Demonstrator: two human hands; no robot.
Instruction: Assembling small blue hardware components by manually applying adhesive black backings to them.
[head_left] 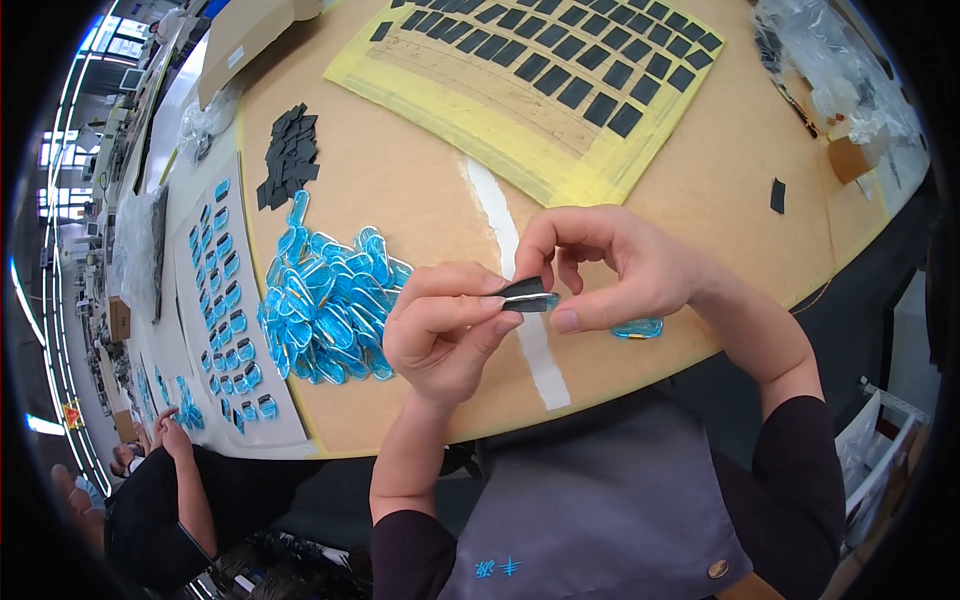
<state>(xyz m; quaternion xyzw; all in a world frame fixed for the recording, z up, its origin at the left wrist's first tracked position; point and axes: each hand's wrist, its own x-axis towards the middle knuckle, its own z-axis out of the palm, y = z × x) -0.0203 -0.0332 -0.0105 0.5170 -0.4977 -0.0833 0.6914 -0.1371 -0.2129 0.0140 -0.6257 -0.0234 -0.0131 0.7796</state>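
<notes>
Broadly, everything sits on the round tan table (420,190), and places below are told from it: at its far side lies a yellow sheet (470,110) carrying rows of dark rectangular pads (590,80), laid flat so each can be peeled off; a white tape strip (505,240) runs from that sheet toward the near edge. At the table's left part spreads a heap of blue oval pieces (325,300), with a smaller pile of loose black pads (288,150) beyond it, both within easy reach. Over the near edge, the left hand (440,330) and the right hand (620,265) meet, fingertips of each pinched together on one small dark pad (525,295) with a blue piece, held up close, likely for alignment. One more blue oval piece (638,328) lies under the right wrist. Left of the table, another person's hand (170,430) works at a grey board of blue pieces (225,300); nothing blocks the hands
</notes>
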